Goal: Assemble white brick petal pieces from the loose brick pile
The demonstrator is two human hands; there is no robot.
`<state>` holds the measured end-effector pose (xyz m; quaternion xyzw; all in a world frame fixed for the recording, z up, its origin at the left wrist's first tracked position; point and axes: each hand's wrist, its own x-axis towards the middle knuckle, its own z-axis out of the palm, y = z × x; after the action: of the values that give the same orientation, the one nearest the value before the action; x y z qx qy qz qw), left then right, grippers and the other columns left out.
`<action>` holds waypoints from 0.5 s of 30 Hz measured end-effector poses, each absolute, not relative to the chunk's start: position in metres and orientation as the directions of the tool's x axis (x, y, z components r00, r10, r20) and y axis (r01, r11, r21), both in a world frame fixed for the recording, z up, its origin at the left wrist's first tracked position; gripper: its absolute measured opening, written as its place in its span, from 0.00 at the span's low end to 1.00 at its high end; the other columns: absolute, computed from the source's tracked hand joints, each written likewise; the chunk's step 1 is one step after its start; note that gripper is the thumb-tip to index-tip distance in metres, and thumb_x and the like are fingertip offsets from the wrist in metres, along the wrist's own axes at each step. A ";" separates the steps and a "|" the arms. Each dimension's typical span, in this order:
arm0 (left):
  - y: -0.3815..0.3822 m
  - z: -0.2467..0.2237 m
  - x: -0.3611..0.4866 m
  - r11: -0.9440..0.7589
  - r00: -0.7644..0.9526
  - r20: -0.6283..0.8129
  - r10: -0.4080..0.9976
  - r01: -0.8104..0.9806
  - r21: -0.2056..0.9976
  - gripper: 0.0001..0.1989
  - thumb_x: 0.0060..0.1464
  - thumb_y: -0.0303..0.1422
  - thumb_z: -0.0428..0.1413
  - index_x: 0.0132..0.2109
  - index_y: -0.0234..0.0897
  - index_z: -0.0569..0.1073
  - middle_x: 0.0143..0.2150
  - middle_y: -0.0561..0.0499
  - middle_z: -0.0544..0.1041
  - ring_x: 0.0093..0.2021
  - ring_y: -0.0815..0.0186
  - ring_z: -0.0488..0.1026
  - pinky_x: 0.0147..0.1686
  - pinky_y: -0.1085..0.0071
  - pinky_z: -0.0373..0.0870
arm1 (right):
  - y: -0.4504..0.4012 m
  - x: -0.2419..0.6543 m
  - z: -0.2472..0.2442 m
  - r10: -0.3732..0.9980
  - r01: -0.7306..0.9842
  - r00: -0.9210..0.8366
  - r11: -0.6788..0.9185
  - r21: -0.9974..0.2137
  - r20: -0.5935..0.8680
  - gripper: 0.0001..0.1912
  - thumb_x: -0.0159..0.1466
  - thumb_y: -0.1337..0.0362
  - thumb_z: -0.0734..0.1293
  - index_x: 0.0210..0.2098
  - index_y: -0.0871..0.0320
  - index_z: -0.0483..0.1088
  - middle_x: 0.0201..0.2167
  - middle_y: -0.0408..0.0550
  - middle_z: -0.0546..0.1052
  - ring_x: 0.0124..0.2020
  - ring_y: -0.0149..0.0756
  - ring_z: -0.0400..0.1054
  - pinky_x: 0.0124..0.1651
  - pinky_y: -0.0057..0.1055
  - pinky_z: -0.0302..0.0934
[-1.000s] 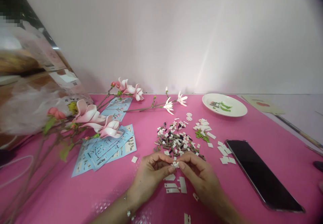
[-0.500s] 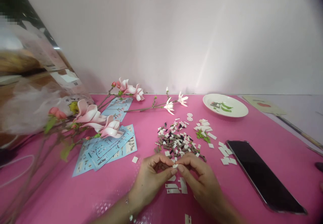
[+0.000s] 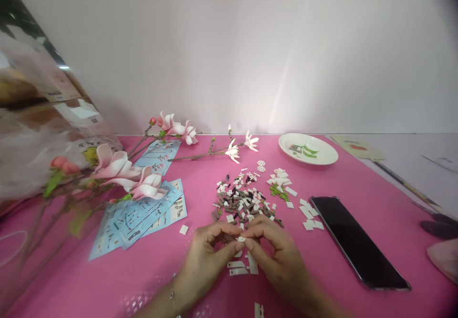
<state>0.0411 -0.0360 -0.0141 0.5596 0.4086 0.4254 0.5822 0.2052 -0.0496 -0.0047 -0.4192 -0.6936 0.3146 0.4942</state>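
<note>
My left hand [image 3: 207,263] and my right hand [image 3: 277,260] meet low in the middle of the view. Their fingertips pinch a small white plastic brick [image 3: 241,238] between them. Just beyond my fingers lies a loose pile of small brown, white and black bricks [image 3: 243,203]. Several flat white pieces [image 3: 239,268] lie on the pink mat beneath my hands, partly hidden by them. A lone white tile [image 3: 183,229] sits to the left of my left hand.
A black smartphone [image 3: 358,241] lies right of my hands, with white pieces [image 3: 307,213] beside it. Blue instruction sheets [image 3: 139,217], pink magnolia stems [image 3: 129,172] and a plastic bag [image 3: 39,141] are at left. A white plate [image 3: 307,148] holds green pieces at the back.
The whole scene has shifted left and slightly up in the view as my head turned. My hands stay together, pinching the small white brick.
</note>
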 end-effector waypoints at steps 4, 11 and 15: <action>-0.035 -0.013 0.040 -0.070 0.333 0.052 0.942 0.042 0.997 0.08 0.52 0.35 0.60 0.34 0.33 0.79 0.30 0.47 0.78 0.31 0.65 0.72 0.32 0.73 0.67 | -0.051 0.205 -0.006 0.901 0.272 -0.147 0.433 -0.859 0.408 0.07 0.63 0.69 0.63 0.29 0.59 0.71 0.26 0.43 0.68 0.29 0.29 0.65 0.32 0.26 0.60; -0.035 -0.015 0.038 -0.070 0.352 0.045 0.935 0.060 0.996 0.10 0.55 0.37 0.58 0.33 0.33 0.76 0.28 0.50 0.75 0.29 0.68 0.69 0.30 0.75 0.64 | -0.051 0.206 -0.010 0.924 0.279 -0.109 0.383 -0.881 0.367 0.05 0.62 0.68 0.65 0.30 0.58 0.71 0.28 0.43 0.69 0.31 0.30 0.65 0.34 0.27 0.60; -0.036 -0.013 0.037 -0.131 0.376 0.080 0.923 0.112 0.985 0.12 0.57 0.38 0.56 0.32 0.33 0.74 0.29 0.49 0.74 0.31 0.67 0.69 0.31 0.74 0.64 | -0.052 0.206 -0.010 0.925 0.250 -0.124 0.379 -0.891 0.358 0.05 0.63 0.67 0.65 0.30 0.58 0.71 0.27 0.43 0.69 0.30 0.30 0.65 0.33 0.27 0.60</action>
<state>0.0369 -0.0360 -0.0128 0.6441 0.4016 0.3882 0.5226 0.2059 -0.0523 -0.0097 -0.4402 -0.6673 0.3420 0.4940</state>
